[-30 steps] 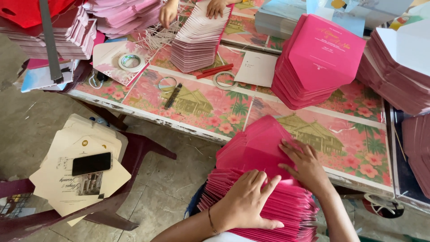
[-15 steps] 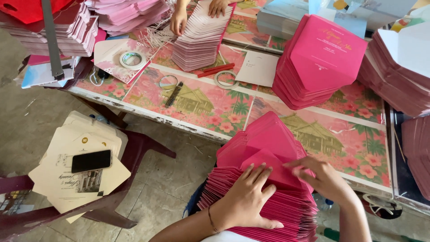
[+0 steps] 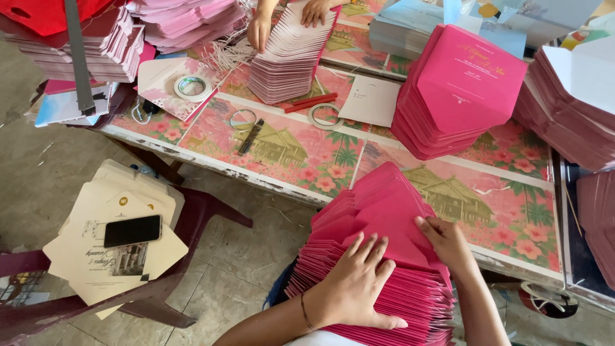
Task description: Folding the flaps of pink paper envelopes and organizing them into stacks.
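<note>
As both hands (image 3: 359, 282) press, pink envelope stack (image 3: 384, 211)

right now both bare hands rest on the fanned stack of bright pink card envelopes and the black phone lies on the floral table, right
Not quite. The black phone lies on cream cards on the dark red plastic chair, not the floral table, as the head view shows. The left hand and right hand do rest on the pink envelopes.

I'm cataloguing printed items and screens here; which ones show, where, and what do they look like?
Phone: black, flat, screen dark, on the cream cards.
Cream cards: printed stack on the maroon chair.
Pink envelope stack: on the table, gold print on top.
</note>
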